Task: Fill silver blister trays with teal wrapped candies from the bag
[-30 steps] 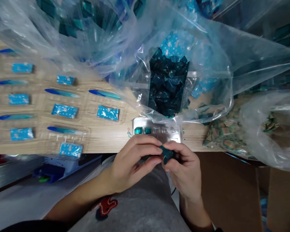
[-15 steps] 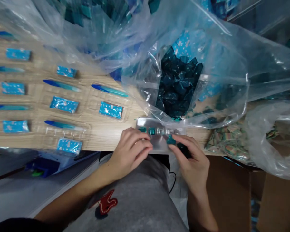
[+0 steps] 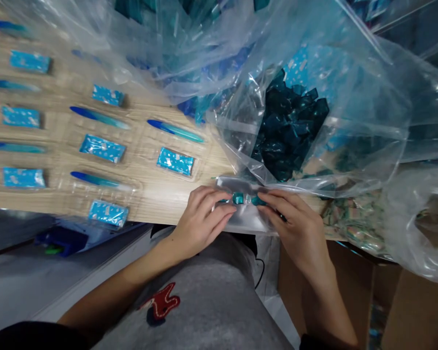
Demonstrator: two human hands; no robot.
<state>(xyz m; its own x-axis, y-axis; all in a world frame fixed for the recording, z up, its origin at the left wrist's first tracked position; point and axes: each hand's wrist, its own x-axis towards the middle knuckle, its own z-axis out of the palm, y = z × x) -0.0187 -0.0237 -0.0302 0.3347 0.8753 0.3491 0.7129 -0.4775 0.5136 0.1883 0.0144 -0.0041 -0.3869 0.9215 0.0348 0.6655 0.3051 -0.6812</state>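
Observation:
A clear plastic tray lies at the table's front edge, with a row of small teal translucent blocks along its upper part. One teal block sits in the row between my hands. My left hand curls over the tray's left end, its thumb and fingers around another block that is partly hidden. Between thumb and fingertips, my right hand pinches a teal block at the row's right part. Something dark shows under the right fingers, mostly covered.
Behind the tray, an open clear bag holds dark teal blocks. Clear trays with blue pens and blue patterned packets spread leftward. To the right lies a bag of striped wrapped pieces. A cardboard box stands below.
My right hand has brought its teal block up and left into the row in the tray. The left fingers have closed in more around the tray's left end. The view has shifted slightly.

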